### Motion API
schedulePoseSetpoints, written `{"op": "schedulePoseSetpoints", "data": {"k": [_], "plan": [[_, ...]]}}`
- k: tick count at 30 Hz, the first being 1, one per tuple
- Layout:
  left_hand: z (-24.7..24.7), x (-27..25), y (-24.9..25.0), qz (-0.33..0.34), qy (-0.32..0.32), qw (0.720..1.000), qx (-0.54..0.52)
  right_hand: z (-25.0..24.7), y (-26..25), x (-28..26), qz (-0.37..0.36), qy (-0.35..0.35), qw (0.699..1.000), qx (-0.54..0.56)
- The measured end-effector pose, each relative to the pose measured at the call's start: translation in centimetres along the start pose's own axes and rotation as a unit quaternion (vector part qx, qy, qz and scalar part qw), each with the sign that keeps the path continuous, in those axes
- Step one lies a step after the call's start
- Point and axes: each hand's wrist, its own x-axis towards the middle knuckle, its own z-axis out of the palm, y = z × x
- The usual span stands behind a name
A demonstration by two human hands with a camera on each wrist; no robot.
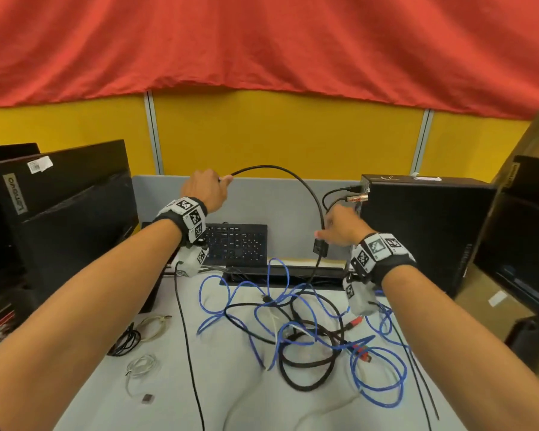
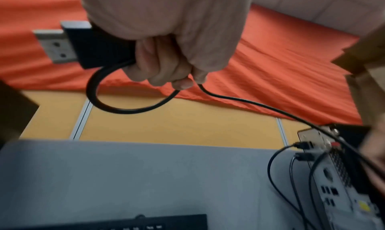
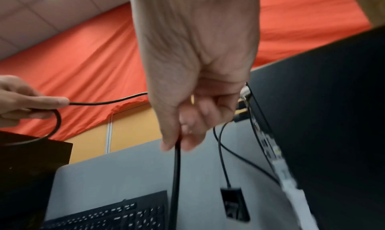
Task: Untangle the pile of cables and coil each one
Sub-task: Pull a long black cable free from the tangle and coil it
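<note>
A tangled pile of blue and black cables lies on the light table. One black cable rises out of it in an arc between my hands, above the keyboard. My left hand is raised at the back; in the left wrist view the left hand grips that cable's black plug together with one small loop. My right hand is lower and to the right. Seen from the right wrist, the right hand pinches the same black cable between thumb and fingers.
Three small coiled cables, black, beige and white, lie at the table's left. A keyboard leans at the back. A black computer with plugged-in leads and a hanging adapter stands right; a Lenovo case stands left.
</note>
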Motion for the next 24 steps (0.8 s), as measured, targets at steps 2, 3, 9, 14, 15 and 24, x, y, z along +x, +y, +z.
{"op": "schedulePoseSetpoints", "data": {"k": [2, 3, 9, 14, 15, 24], "plan": [[0.3, -0.2, -0.1, -0.043, -0.007, 0.999, -0.025, 2.0, 0.1, -0.3, 0.015, -0.082, 0.993, 0.088], [0.3, -0.3, -0.2, -0.056, -0.011, 0.998, -0.038, 3.1, 0.1, -0.6, 0.032, -0.126, 0.981, 0.144], [0.8, -0.8, -0.7, -0.089, -0.040, 0.993, -0.070, 6.4, -0.5, -1.4, 0.070, -0.044, 0.974, 0.212], [2.9, -2.3, -2.8, -0.134, -0.090, 0.984, -0.075, 0.1, -2.7, -0.3, -0.038, 0.401, 0.843, 0.358], [3.4, -2.6, -3.2, -0.152, -0.093, 0.980, -0.091, -0.5, -2.9, -0.2, -0.064, 0.401, 0.860, 0.308], [4.0, -4.1, -3.3, -0.264, -0.153, 0.895, -0.325, 3.7, 1.2, -1.4, 0.075, 0.122, 0.985, 0.091]]}}
